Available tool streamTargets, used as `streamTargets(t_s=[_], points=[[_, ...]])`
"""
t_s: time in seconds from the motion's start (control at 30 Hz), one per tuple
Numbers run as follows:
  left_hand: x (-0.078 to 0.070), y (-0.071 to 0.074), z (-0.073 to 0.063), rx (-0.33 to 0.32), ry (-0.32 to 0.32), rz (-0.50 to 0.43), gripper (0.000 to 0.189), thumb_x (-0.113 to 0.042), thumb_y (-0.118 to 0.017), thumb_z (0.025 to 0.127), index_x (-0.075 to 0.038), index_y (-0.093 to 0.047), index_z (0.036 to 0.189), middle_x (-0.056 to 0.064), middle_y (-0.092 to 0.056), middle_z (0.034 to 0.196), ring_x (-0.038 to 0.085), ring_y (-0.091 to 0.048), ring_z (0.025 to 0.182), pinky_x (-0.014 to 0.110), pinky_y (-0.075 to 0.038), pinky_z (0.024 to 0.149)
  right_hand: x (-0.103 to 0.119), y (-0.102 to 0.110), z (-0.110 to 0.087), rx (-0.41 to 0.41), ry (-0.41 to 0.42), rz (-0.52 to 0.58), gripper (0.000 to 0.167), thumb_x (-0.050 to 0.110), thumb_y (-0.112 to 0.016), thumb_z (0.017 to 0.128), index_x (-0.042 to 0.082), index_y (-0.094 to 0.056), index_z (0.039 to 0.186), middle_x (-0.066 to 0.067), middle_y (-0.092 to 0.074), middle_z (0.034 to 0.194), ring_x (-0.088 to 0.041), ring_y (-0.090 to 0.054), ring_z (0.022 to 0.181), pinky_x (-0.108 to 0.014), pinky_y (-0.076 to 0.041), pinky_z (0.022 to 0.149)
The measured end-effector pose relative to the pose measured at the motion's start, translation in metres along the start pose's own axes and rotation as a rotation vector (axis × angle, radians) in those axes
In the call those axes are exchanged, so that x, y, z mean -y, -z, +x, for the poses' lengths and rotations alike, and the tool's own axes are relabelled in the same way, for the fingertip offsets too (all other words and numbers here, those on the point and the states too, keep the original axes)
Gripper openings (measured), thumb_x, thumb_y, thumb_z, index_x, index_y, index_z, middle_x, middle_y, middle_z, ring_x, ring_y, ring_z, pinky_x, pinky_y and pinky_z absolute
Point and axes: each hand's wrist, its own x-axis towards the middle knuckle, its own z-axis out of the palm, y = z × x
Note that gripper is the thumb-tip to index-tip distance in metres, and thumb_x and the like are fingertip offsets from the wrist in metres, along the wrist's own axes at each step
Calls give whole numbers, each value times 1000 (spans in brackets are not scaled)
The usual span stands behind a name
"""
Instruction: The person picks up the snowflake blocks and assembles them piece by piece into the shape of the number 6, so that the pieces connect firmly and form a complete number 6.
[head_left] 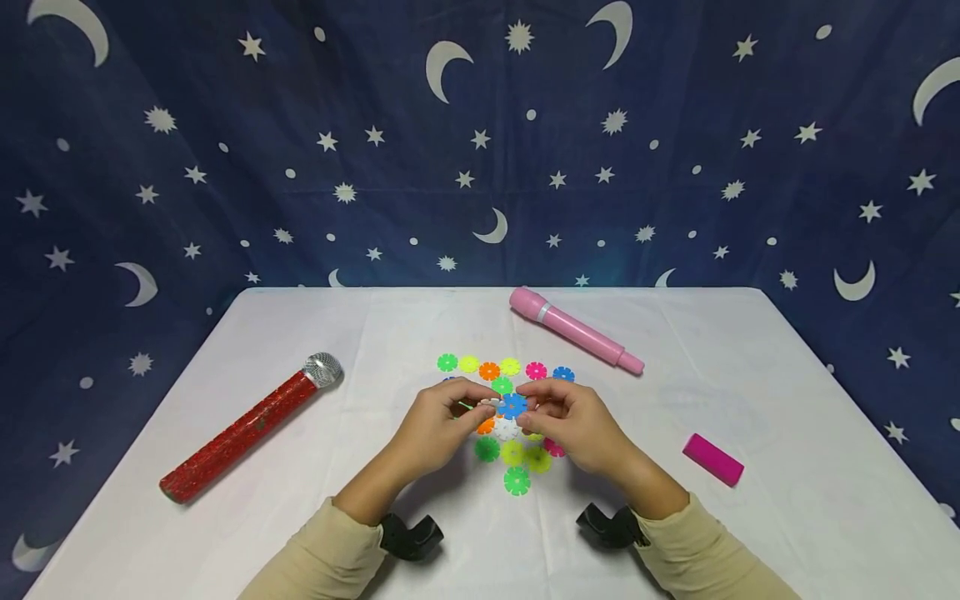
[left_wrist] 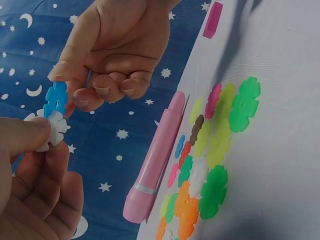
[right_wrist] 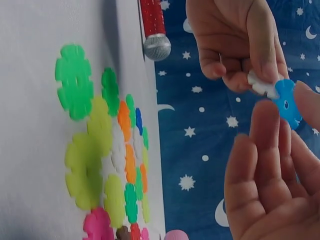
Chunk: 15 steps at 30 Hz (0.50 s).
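Observation:
Both hands are raised over a spread of notched plastic discs. My left hand (head_left: 435,425) pinches a white snowflake disc (left_wrist: 57,129) between thumb and fingers. A blue snowflake disc (head_left: 513,406) is pinched at its edge by my right hand (head_left: 576,423). The two discs meet at their rims, set at an angle to each other, as both wrist views show. Below them on the table lie several loose discs, among them a green disc (head_left: 517,481), a yellow disc (head_left: 537,459) and an orange disc (head_left: 489,371); the hands hide part of the spread.
A red microphone (head_left: 243,433) with a silver mesh head lies at the left on the white tablecloth (head_left: 360,333). Behind the discs is a pink microphone (head_left: 577,330). A magenta block (head_left: 713,460) lies at the right. A dark blue star-patterned curtain (head_left: 405,117) hangs behind.

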Motion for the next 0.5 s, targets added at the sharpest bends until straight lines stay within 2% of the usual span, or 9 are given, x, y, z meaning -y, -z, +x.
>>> streamTargets(t_s=[0.13,0.27,0.5], points=[[-1,0,0,9,42,-28,13,-10,-73,92,-9,-75,105,-6,-71,98,11,-64,85,35,-56,79,-1,1,0,-36,-1,6,24,1,-71,91,-9,-63,112,-13,-69,85,-35,-67,75,-33,-57,67],[-1,0,0,19,49,-35,11,-10,-73,93,-9,-74,104,-5,-70,98,12,-64,86,34,-56,79,-3,0,0,-38,17,4,23,0,-71,91,-8,-64,110,-12,-69,84,-33,-65,72,-32,-56,64],[0,-2,0,53,86,-66,18,-9,-79,87,-8,-70,103,-2,-67,98,14,-61,83,26,-54,75,-4,-4,1,-36,37,-7,18,0,-71,90,-7,-64,105,-10,-68,82,-32,-65,71,-31,-55,62]])
